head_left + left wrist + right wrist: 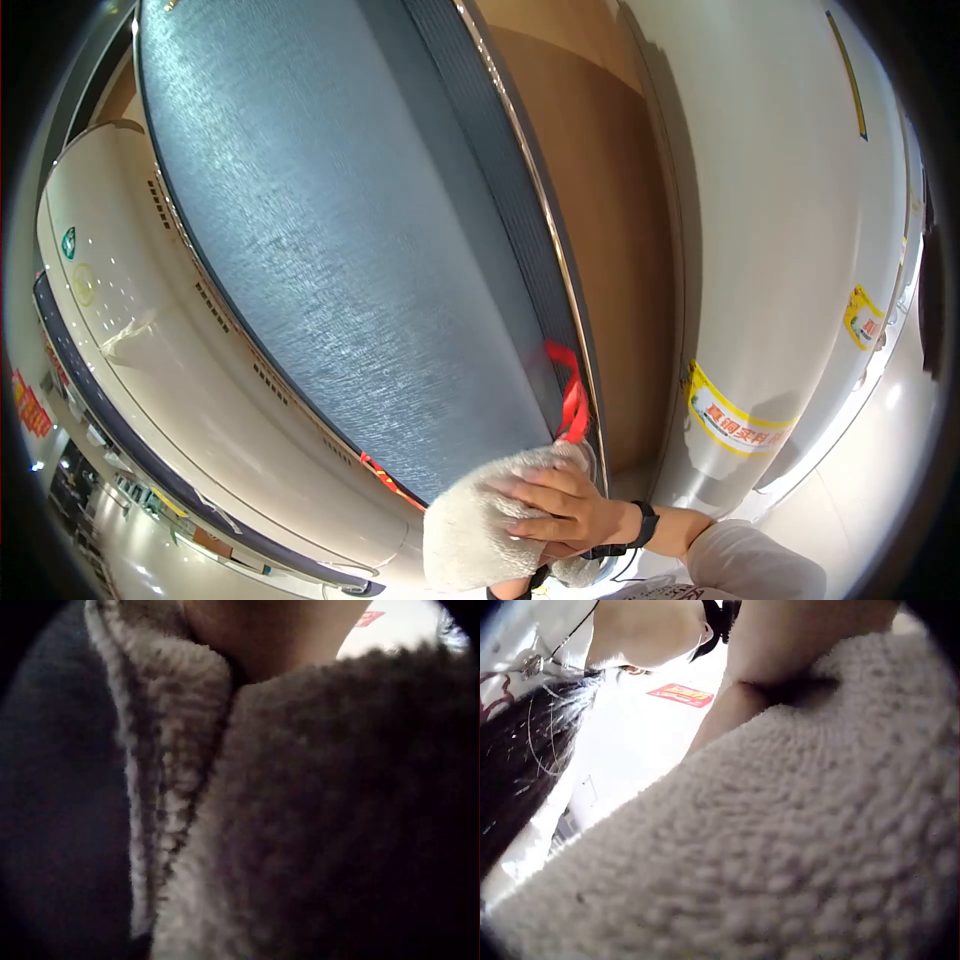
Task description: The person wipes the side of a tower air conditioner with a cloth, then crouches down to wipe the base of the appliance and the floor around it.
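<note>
A: What do we find nearest the camera?

B: The cloth (470, 530), pale and thick-piled. It fills most of both wrist views, and in the head view it sits over the lower end of the blue panel (320, 250). We cannot confirm contact.

A: And the hands?

B: We record the right hand (555, 508) clamped on the cloth, its fingers bent over the pile. A black band (648, 524) circles the wrist. The left hand (512, 589) is mostly hidden below the cloth; we cannot tell how its fingers lie.

A: Beside them?

B: We note a red ribbon (573, 405) just above the right hand, against the ridged strip (490, 170) along the panel.

A: Farther out?

B: A tan surface (610, 250), then a white casing (765, 250) bearing a yellow-edged label (735, 418). Across the panel we log a cream casing (190, 370) with dark slots. Beyond it hangs a red sign (32, 404).
</note>
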`<state>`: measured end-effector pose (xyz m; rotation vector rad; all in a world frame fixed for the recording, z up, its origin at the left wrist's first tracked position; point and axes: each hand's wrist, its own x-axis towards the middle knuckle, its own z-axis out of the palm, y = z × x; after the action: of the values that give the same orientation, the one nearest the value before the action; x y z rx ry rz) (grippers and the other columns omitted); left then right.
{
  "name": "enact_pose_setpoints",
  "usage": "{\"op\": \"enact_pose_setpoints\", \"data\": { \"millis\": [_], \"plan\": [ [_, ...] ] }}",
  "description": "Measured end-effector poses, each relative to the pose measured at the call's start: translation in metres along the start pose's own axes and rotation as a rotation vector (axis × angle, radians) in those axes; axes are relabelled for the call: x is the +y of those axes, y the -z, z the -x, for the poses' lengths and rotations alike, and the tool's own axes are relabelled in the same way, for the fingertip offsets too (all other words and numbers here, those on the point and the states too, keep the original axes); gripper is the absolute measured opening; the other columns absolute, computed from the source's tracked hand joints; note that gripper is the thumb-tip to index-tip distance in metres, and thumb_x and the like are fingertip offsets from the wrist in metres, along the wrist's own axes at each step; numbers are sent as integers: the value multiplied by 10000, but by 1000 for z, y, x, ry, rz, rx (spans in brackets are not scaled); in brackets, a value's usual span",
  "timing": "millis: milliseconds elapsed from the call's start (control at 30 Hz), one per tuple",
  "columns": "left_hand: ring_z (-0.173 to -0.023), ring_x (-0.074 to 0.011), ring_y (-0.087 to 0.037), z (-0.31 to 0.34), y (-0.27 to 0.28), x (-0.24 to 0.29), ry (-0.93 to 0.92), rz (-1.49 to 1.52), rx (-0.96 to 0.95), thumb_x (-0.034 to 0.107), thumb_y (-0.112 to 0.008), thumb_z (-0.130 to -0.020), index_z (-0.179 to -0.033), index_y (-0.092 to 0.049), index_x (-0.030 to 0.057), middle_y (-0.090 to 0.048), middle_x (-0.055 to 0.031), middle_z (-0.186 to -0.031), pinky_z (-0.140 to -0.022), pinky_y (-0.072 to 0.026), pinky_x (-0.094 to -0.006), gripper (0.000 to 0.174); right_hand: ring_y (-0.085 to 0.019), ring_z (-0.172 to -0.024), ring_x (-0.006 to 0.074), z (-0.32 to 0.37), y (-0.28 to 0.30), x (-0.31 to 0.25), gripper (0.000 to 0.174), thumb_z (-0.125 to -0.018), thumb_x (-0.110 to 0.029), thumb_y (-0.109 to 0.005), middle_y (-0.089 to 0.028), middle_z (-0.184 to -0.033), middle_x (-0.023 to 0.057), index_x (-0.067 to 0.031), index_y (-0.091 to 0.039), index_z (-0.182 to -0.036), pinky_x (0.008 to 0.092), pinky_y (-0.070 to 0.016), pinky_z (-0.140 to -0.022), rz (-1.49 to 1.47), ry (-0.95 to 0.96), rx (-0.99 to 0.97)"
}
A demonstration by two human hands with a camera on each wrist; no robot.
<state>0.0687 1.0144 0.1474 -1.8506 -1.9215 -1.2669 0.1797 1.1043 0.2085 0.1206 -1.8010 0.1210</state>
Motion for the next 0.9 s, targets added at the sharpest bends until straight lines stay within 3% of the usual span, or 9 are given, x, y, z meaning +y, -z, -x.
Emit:
{"op": "enact_pose_setpoints", "data": {
  "millis": [67,133,267,400,467,567,633,767,900],
  "plan": [
    [-953,-247,-537,18,-10,-7,32,-2,-31,279,-682,-798,-1207,-494,-12,-542,-144,-1092,-874,-425,-373,536,-468,-1220,212,51,-10,1,323,-797,-376,-654,-564,-1283,53,-207,-676,-1071,413,-199,-1107,140,37,-108],
    [-971,-248,-528,39,-21,-13,64,12,-75,275,-682,-799,-1217,-483,-9,-533,-145,-1109,-885,-418,-372,543,-463,-1232,178,96,-26,-7,417,-804,-314,-655,-548,-1302,36,-156,-621,-1188,350,-394,-1032,87,11,-87],
    [-1008,-249,-509,59,-31,-21,77,21,-120,265,-681,-801,-1239,-463,-3,-514,-146,-1144,-907,-403,-369,558,-455,-1261,218,126,-41,-19,390,-832,-308,-626,-538,-1309,77,-139,-624,-1184,362,-404,-1025,-59,-127,-55],
    [-1045,-250,-490,47,-17,-34,57,20,-121,256,-680,-803,-1261,-443,3,-496,-147,-1179,-929,-388,-366,574,-473,-1254,308,17,-29,-17,478,-905,-395,-532,-579,-1250,172,-133,-508,-1304,429,-257,-1073,-259,-90,209],
    [-1063,-251,-481,31,-12,-44,56,22,-97,251,-679,-804,-1272,-433,7,-486,-147,-1196,-940,-381,-365,582,-476,-1249,328,-2,-28,-15,455,-843,-317,-599,-580,-1250,166,-146,-546,-1261,473,-306,-1044,-238,-92,161],
    [-1090,-252,-467,26,-17,-51,67,29,-117,244,-679,-805,-1288,-418,11,-472,-148,-1222,-957,-370,-363,596,-492,-1236,298,17,-39,-20,416,-829,-234,-598,-584,-1248,143,-138,-569,-1233,433,-371,-1028,-194,-92,174],
    [-1108,-252,-457,39,-30,-50,69,54,-163,239,-678,-806,-1299,-408,14,-463,-149,-1239,-968,-362,-362,605,-492,-1236,259,66,-49,-21,360,-833,-156,-572,-557,-1286,115,-136,-603,-1191,372,-415,-1018,-28,-46,-96],
    [-1145,-254,-439,84,-55,-35,60,107,-272,229,-678,-808,-1321,-388,21,-444,-150,-1274,-990,-347,-359,625,-473,-1251,230,171,-69,-28,334,-836,-102,-557,-512,-1337,94,-153,-630,-1158,330,-409,-1035,-90,-142,-425],
    [-1182,-255,-420,64,-68,-23,11,127,-269,220,-677,-810,-1342,-367,27,-426,-151,-1309,-1012,-333,-357,645,-446,-1273,255,108,-32,-43,325,-881,-185,-527,-476,-1375,97,-190,-602,-1198,384,-380,-1047,-73,-220,-303]
  ]
}}
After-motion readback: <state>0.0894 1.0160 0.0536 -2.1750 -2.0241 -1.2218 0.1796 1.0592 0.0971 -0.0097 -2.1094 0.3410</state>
